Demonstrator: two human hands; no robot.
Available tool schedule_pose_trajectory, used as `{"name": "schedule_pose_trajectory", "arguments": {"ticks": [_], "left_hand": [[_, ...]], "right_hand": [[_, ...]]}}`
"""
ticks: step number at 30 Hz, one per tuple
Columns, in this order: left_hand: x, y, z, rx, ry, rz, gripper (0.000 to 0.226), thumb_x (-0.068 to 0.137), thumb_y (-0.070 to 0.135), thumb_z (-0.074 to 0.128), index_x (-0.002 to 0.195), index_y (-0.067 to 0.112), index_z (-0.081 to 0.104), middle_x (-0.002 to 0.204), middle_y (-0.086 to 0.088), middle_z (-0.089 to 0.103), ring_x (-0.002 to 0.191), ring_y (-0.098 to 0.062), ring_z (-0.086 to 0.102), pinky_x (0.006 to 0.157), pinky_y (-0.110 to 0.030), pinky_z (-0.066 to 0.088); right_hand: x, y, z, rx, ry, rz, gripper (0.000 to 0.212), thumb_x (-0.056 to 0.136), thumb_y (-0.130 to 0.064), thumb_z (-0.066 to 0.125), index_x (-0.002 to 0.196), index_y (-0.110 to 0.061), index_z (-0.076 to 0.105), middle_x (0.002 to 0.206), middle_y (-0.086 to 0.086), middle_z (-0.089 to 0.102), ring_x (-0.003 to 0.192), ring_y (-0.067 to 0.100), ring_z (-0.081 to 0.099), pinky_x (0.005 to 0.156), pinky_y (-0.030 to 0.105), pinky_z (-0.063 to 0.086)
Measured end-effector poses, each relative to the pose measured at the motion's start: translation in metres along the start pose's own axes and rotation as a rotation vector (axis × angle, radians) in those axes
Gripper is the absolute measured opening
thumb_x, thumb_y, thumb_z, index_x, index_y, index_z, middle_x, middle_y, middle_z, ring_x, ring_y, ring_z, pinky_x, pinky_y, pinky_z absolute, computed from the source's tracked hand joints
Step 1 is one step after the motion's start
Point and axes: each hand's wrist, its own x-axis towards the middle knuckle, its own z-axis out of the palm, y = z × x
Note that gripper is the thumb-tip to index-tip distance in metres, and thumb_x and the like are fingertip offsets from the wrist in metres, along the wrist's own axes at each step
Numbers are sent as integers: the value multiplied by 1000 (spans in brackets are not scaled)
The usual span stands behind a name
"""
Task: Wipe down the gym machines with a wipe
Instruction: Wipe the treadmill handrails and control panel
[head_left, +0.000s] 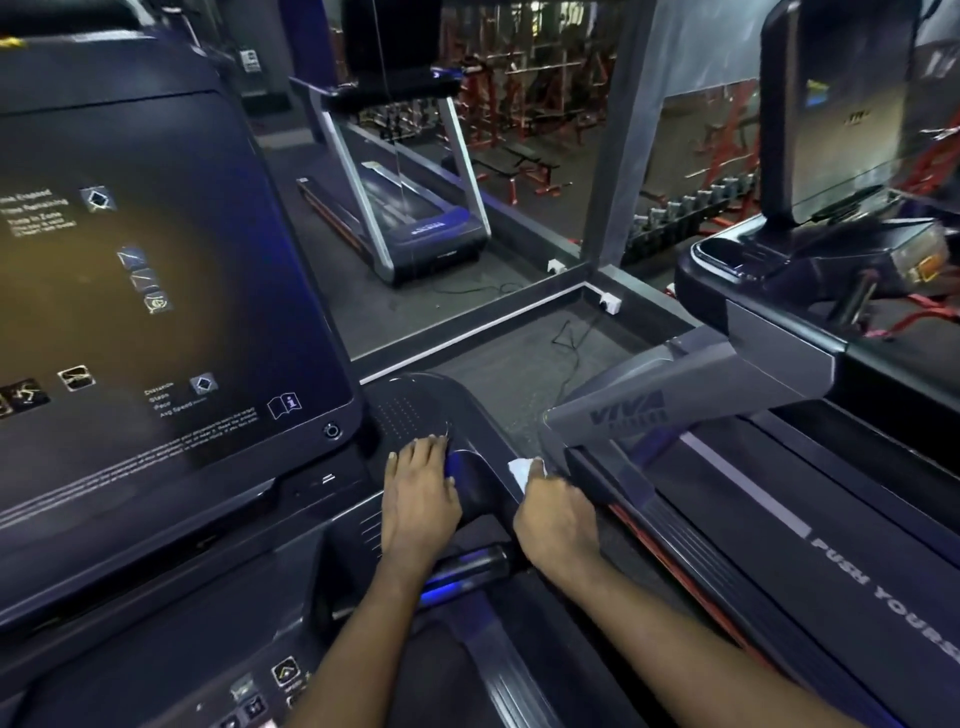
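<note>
Left hand (421, 493) palm down, fingers (415, 453) straight and close together. My right hand (558, 519) curled, gripping a crumpled white wipe (524, 470). Both forearms (675, 629) bare, extended forward.

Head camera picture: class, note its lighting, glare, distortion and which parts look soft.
Head view: dim overall; a yellowish glare patch on the console screen; blue sheen on the grip bar near the left hand; straight edges bow toward the borders; the far weight racks look soft; the white wipe in the right hand stands out bright.
</note>
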Motion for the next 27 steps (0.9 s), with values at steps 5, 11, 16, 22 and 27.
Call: {"name": "schedule_pose_trajectory", "arguments": {"ticks": [5, 11, 16, 22, 27], "left_hand": [[-3, -2, -1, -6, -45, -17, 64, 81, 11, 65, 144, 9, 52, 144, -7, 54, 134, -27, 47, 116, -47, 34], [-5, 0, -5, -35, -68, -36, 69, 80, 4, 62, 148, 9, 48, 149, -7, 50, 140, -26, 42, 121, -46, 28], [-3, 3, -6, -20, -65, -36, 67, 80, 5, 62, 145, 8, 50, 146, -7, 52, 136, -26, 44, 118, -46, 31], [-4, 5, -2, 5, -51, -54, 68, 77, 9, 66, 143, 9, 52, 144, -6, 54, 135, -26, 46, 117, -46, 33], [-4, 5, -2, 12, -65, -58, 69, 78, 10, 65, 146, 10, 49, 147, -5, 51, 137, -25, 43, 119, -45, 30]], "right_hand": [[1, 15, -4, 114, -58, -2, 26, 104, -18, 39, 124, -10, 52, 112, 17, 70, 106, 38, 66, 81, 40, 50], [2, 14, -9, 107, -142, 88, 30, 99, -20, 48, 124, -8, 60, 120, 13, 68, 114, 34, 64, 88, 37, 50], [32, 23, -13, 352, -275, 2, 29, 107, -23, 39, 115, -7, 61, 118, 22, 67, 107, 38, 62, 81, 37, 44], [34, 51, -23, 466, -452, 114, 40, 108, -23, 39, 91, -1, 69, 115, 24, 66, 106, 32, 62, 81, 34, 43], [31, 37, -32, 716, -531, 196, 60, 109, -46, 30, 147, -3, 47, 155, 15, 43, 143, 28, 40, 111, 31, 31]]}}
